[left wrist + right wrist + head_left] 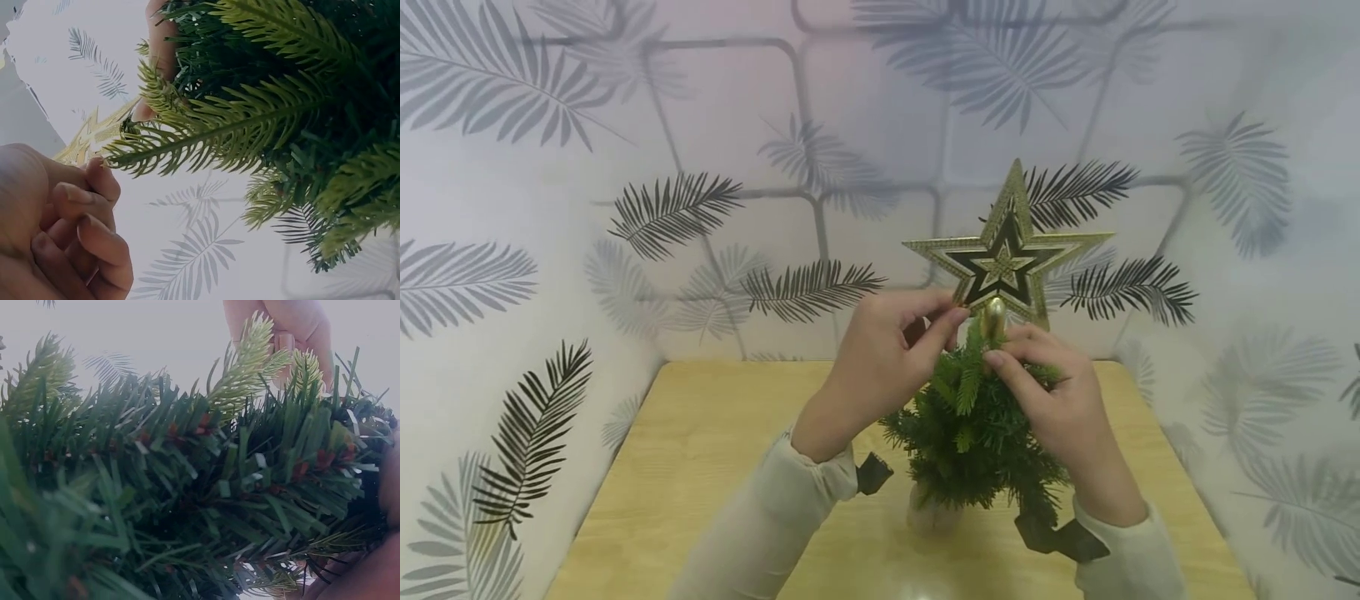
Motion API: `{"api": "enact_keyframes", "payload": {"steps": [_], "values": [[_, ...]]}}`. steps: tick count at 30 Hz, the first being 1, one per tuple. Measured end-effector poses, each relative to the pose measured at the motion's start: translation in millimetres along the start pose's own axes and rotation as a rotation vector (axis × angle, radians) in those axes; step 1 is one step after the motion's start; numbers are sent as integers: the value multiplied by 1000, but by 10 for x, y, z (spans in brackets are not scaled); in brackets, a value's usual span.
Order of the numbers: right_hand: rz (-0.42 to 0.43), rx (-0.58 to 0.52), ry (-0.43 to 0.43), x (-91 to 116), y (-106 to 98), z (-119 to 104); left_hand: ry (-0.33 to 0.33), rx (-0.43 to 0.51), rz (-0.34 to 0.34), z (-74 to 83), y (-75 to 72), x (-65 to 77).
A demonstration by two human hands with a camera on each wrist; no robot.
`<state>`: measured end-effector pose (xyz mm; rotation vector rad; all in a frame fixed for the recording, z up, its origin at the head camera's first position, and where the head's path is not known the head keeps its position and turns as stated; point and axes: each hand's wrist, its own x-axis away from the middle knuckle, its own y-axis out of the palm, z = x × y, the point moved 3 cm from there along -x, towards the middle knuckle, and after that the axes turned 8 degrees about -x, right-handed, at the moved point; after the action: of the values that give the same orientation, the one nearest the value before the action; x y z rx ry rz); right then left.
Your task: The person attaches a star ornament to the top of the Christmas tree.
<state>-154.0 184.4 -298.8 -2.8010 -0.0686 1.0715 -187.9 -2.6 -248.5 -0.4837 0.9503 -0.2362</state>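
Observation:
A gold glitter star tree topper (1002, 265) with black inlay stands above a small green artificial Christmas tree (992, 442). Its gold socket (995, 315) sits at the tree's tip. My left hand (887, 358) pinches the star's lower left point between thumb and fingers. On the other side, my right hand (1060, 392) grips the treetop just below the socket, thumb in front. In the left wrist view a light-green sprig (206, 137) reaches toward the left fingertips, with the star (94, 137) partly hidden behind. Foliage (187, 469) covers most of the right wrist view.
The tree's pale base (934, 512) rests on a light wooden table (715, 450). Leaf-patterned walls (715, 125) rise behind and at both sides. Black straps (874, 475) show at both sleeve cuffs.

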Motion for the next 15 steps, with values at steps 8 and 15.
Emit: {"api": "enact_keyframes", "payload": {"steps": [8,15], "values": [[0,-7,17,14,14,18,47,-118,6,26,-16,-1],[-12,-22,-8,-8,34,20,39,-130,2,33,-34,0]]}}
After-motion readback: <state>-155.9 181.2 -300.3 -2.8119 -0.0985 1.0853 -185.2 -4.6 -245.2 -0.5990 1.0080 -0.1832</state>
